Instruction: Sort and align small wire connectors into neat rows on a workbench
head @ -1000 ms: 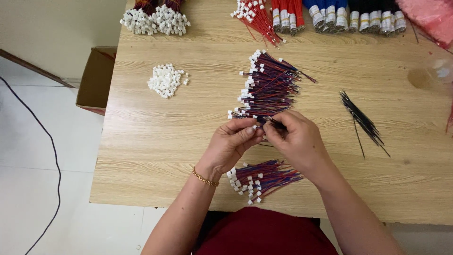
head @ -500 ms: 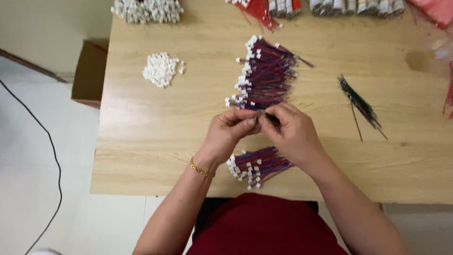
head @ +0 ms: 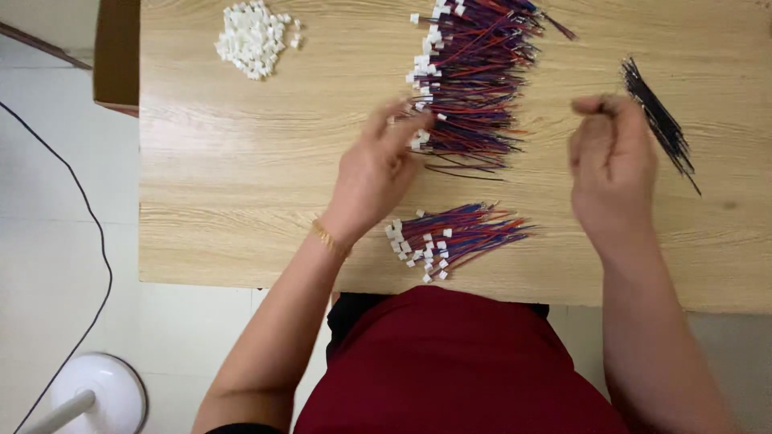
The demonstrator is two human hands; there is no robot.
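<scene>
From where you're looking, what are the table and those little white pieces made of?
The table looks like pale wood or a wood-look laminate: grain lines show under a smooth matte finish. The little white pieces seem to be moulded plastic, being uniform, blocky and slightly glossy.

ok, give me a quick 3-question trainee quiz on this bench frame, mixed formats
1. True or false: the left hand is touching the large pile of red and blue connector wires.
2. Multiple choice: the bundle of thin black wires lies A) beside the heap of loose white connector housings, B) just beyond the right hand, C) at the table's near edge.
3. Fill in: the small pile of finished wires lies between the two hands, with its white connectors pointing toward the ____ hand.

Key: 1 true, its fingertips reach the pile's white connector ends. 2 B. 3 left.
</scene>
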